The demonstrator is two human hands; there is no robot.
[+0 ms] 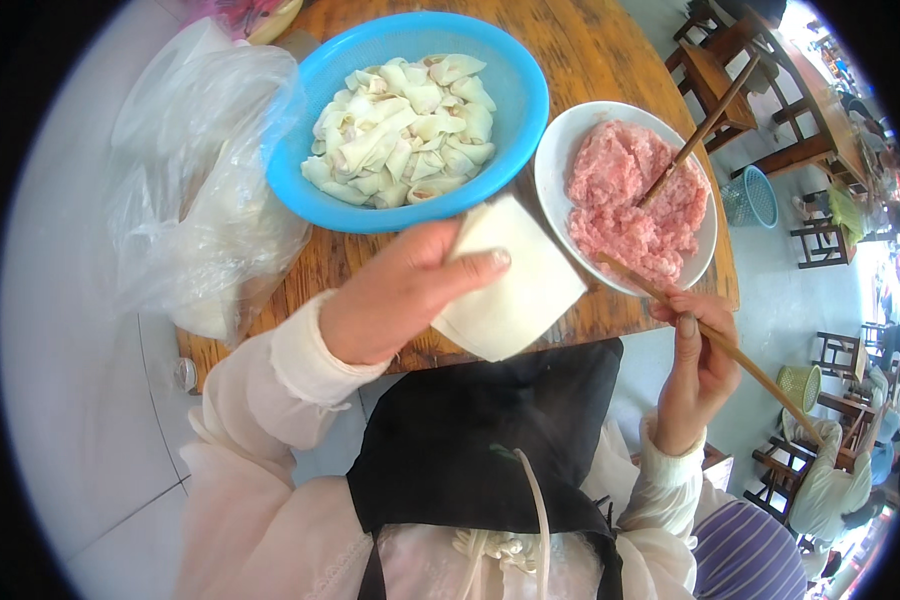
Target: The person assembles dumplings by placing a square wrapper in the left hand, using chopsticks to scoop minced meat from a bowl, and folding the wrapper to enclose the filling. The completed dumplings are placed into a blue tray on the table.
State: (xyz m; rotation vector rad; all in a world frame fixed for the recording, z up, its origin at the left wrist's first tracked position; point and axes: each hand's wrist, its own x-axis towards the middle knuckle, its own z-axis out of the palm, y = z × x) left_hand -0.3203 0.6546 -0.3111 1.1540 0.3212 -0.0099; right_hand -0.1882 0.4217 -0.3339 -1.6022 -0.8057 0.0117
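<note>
My left hand (412, 289) holds a stack of pale square dough wrappers (514, 281), its thumb lying on top. Between the fingers of my right hand (697, 367) is a wooden chopstick (754, 370), its tip at the near rim of a white bowl (551, 176). Pink minced meat (619, 180) fills much of that bowl, and a second, darker chopstick (701, 131) stands slanted in it. Folded dumplings (409, 139) lie heaped in a blue plastic colander (521, 82), beyond my left hand.
A clear plastic bag (202, 180) rests on the left side of the wooden table (592, 37), beside the colander. Off the table to the right are wooden stools (840, 356), a blue basket (750, 196), a green basket (799, 386) and seated people (829, 487).
</note>
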